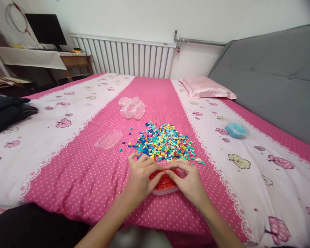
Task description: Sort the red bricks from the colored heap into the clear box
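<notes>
A clear plastic container (pixel 165 191) holding small red bricks (pixel 165 182) rests on the bed near its front edge. Over it, my left hand (pixel 142 174) and my right hand (pixel 188 177) meet with thumbs and index fingers pinched together. Between their fingertips shows a tiny red brick (pixel 164 169), partly hidden by the fingers. Just beyond the hands spreads a pile of small mixed bricks (pixel 167 141) in blue, teal, yellow, white and red. My hands cover part of the container's rim and the near edge of the pile.
A clear lid (pixel 109 139) lies left of the pile, with several clear empty containers (pixel 133 108) behind it. On the right sits a container of light blue bricks (pixel 236 129). A pink pillow (pixel 206 87) and grey headboard (pixel 274 75) are farther back. Dark clothing (pixel 10 112) lies at left.
</notes>
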Demonstrator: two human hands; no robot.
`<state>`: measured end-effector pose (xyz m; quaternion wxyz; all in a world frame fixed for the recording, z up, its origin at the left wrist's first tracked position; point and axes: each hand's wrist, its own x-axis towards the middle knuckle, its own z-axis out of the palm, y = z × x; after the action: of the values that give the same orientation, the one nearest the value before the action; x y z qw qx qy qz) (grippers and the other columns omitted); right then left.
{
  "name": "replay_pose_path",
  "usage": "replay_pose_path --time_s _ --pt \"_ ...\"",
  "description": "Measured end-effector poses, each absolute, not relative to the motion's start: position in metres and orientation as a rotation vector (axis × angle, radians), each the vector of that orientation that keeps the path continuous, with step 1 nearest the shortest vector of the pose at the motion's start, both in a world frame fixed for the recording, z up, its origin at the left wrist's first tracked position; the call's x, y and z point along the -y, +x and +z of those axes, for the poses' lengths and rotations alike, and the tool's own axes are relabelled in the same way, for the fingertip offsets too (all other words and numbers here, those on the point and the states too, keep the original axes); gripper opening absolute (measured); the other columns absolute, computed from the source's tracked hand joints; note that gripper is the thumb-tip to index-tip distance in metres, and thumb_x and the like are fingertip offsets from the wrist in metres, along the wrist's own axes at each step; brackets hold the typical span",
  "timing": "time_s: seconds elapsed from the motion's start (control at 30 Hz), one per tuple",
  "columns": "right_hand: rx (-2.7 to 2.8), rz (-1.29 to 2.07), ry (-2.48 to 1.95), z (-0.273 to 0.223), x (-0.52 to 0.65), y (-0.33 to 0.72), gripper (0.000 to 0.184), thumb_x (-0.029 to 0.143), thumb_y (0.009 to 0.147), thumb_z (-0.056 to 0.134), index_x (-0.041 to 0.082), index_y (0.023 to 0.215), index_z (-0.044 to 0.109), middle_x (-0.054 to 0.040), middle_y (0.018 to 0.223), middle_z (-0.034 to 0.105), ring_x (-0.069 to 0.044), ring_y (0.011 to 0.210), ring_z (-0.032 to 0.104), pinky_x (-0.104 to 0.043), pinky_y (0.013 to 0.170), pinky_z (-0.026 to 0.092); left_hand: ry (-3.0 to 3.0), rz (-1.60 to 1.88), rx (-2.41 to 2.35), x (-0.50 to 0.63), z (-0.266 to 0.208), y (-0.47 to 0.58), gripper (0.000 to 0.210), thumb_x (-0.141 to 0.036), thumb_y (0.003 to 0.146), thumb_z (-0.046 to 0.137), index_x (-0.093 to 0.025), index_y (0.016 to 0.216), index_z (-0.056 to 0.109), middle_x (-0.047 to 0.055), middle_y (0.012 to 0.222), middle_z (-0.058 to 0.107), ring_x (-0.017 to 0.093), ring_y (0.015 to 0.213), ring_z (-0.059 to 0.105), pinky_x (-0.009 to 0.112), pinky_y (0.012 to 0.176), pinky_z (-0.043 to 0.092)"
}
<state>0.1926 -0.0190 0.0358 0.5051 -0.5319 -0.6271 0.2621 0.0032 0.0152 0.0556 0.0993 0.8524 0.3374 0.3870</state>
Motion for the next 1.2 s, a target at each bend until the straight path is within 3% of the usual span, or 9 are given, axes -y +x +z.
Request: replay_pose_path --time_s 0.3,0.47,0.63,0.8,1.0,1.2 --pt "1.504 0.655 -1.278 0.036 0.018 0.194 0.005 0.025 0.084 0.072 0.026 0.084 0.077 -0.0043 0.087 0.076 -0.023 0.086 0.070 -0.039 0.083 0.054 2.551 1.136 -1.006 -0.017 0.054 0.003 0.005 -0.023 0.093 0.070 -0.024 0.090 0.074 -0.003 0.081 0.074 0.018 0.082 0.062 0.043 0.097 0.027" --pt "1.516 0.687 -1.280 0.039 0.016 0.195 0.006 0.023 0.081 0.072 0.025 0.083 0.078 -0.0036 0.084 0.076 -0.022 0.081 0.069 -0.037 0.081 0.054 2.612 1.025 -0.933 -0.023 0.050 0.002 0.004 -0.021 0.090 0.075 -0.022 0.092 0.072 -0.003 0.079 0.073 0.016 0.074 0.060 0.035 0.082 0.034" --pt "1.464 0.652 -1.293 0.046 0.014 0.207 0.013 0.029 0.089 0.064 0.023 0.091 0.076 -0.0027 0.081 0.074 -0.020 0.079 0.070 -0.034 0.078 0.052 2.570 0.910 -0.959 -0.023 0.055 0.001 0.012 -0.014 0.082 0.079 -0.023 0.085 0.071 -0.004 0.077 0.072 0.016 0.073 0.061 0.034 0.079 0.035" --pt "1.339 0.605 -1.289 0.054 0.013 0.230 0.020 0.037 0.095 0.059 0.023 0.097 0.072 0.0001 0.072 0.069 -0.019 0.072 0.067 -0.032 0.074 0.052 2.513 0.772 -1.020 -0.018 0.062 -0.001 0.011 -0.013 0.084 0.073 -0.023 0.090 0.071 -0.002 0.087 0.075 0.020 0.080 0.065 0.037 0.081 0.037" --pt "1.488 0.655 -1.350 0.058 0.019 0.237 0.021 0.036 0.096 0.057 0.023 0.096 0.074 -0.0028 0.080 0.073 -0.022 0.083 0.068 -0.037 0.082 0.051 2.512 0.711 -0.969 -0.016 0.057 -0.001 0.018 -0.008 0.084 0.067 -0.023 0.093 0.073 0.001 0.093 0.077 0.021 0.086 0.070 0.037 0.083 0.042" --pt "1.839 0.516 -1.386 0.065 0.034 0.209 0.014 0.022 0.096 0.064 0.027 0.097 0.077 -0.0046 0.102 0.072 -0.025 0.104 0.059 -0.042 0.093 0.046 2.407 0.795 -0.990 -0.010 0.062 0.007 0.022 -0.005 0.082 0.074 -0.025 0.093 0.073 -0.004 0.091 0.078 0.019 0.085 0.071 0.036 0.086 0.041"
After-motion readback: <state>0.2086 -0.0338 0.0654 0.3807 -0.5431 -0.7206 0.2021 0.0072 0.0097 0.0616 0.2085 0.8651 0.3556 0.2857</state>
